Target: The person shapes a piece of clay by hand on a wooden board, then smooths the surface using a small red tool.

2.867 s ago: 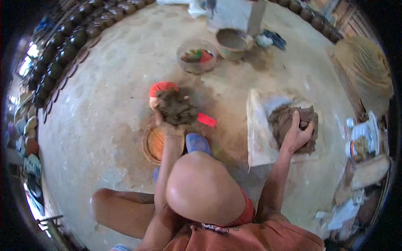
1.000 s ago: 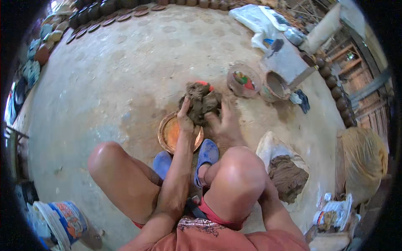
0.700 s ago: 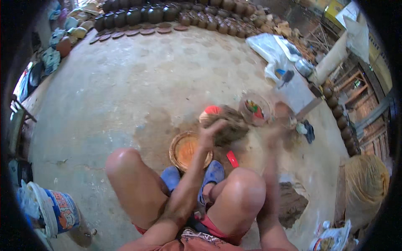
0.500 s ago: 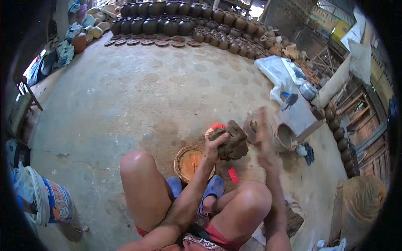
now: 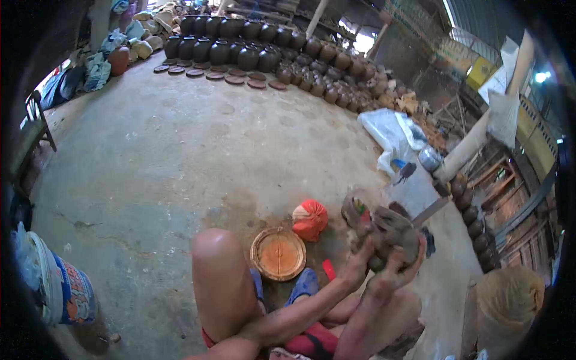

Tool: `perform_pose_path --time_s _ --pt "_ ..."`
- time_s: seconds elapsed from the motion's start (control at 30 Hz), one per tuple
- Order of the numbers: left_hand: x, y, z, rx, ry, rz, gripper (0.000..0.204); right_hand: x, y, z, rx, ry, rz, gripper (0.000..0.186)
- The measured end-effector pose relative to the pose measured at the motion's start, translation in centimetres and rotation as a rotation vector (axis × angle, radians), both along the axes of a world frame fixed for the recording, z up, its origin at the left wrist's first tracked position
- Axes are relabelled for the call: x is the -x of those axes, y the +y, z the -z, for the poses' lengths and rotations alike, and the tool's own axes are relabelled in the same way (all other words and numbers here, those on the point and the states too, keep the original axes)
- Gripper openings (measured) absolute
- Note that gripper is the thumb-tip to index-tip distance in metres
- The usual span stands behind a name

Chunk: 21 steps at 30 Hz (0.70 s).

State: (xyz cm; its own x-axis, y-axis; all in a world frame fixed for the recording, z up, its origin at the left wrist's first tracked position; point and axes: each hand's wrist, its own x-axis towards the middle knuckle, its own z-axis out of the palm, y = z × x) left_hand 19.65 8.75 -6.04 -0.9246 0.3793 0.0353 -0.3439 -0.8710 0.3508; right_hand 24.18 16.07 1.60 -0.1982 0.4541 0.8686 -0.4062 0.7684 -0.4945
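I hold a grey-brown lump of wet clay (image 5: 397,235) lifted above the floor, gripped by both hands. My left hand (image 5: 360,259) grasps its lower left side. My right hand (image 5: 401,271) cups it from below and the right. A round orange dish (image 5: 278,253) lies on the concrete floor in front of my left knee (image 5: 216,252). Just beyond the dish sits a red and orange cloth bundle (image 5: 310,219). A small red tool (image 5: 329,269) lies on the floor near my blue sandal (image 5: 305,284).
Rows of dark clay pots (image 5: 264,51) line the far edge of the floor. White plastic bags (image 5: 393,137) lie at the right. A white and blue bucket (image 5: 63,288) stands at the lower left. A tan woven basket (image 5: 510,303) sits at the lower right.
The clay lump has come off the floor by the orange dish and moved up to the right in both hands. The view has tilted up toward the far pots.
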Motion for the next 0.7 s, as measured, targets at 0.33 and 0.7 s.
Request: perform_pose_path --time_s 0.33,0.7 --pt "9.9 -7.5 -1.4 0.119 0.503 0.121 0.104 -5.5 -0.6 -7.9 -0.016 -0.211 -0.356 0.081" --pt "5.9 -3.9 1.2 0.031 0.197 0.023 0.098 0.2 -7.1 -7.8 -0.682 -0.613 -0.03 0.085"
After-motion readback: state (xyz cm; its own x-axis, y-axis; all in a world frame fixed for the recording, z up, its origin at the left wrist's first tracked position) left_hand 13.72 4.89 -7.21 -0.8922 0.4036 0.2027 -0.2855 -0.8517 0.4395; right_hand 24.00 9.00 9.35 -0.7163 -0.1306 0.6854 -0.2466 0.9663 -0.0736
